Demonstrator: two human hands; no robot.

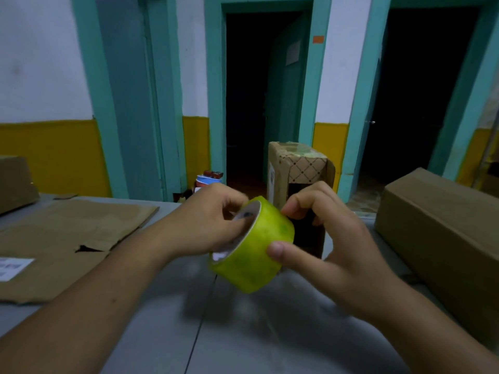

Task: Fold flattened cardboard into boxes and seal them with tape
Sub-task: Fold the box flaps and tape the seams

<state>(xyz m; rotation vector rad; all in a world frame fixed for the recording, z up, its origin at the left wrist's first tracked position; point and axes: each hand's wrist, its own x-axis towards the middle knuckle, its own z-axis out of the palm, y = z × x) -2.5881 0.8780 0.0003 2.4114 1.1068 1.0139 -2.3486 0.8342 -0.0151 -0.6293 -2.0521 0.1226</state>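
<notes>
forearms (81, 306) enter from the lower edge, above the grey counter (243, 333). left grip (213, 220): fingers curled into the core of the yellow-green tape roll (253, 247), holding it. right grip (332, 238): thumb pressed on the roll's outer face, forefinger bent onto its upper edge, pinching it. roll position: tilted, held above the counter between both grips. flattened cardboard (67, 230) lies on the counter at left. closed brown box (437, 225) rests at right. taped patterned box (297, 168) stands upright behind the roll.
</notes>
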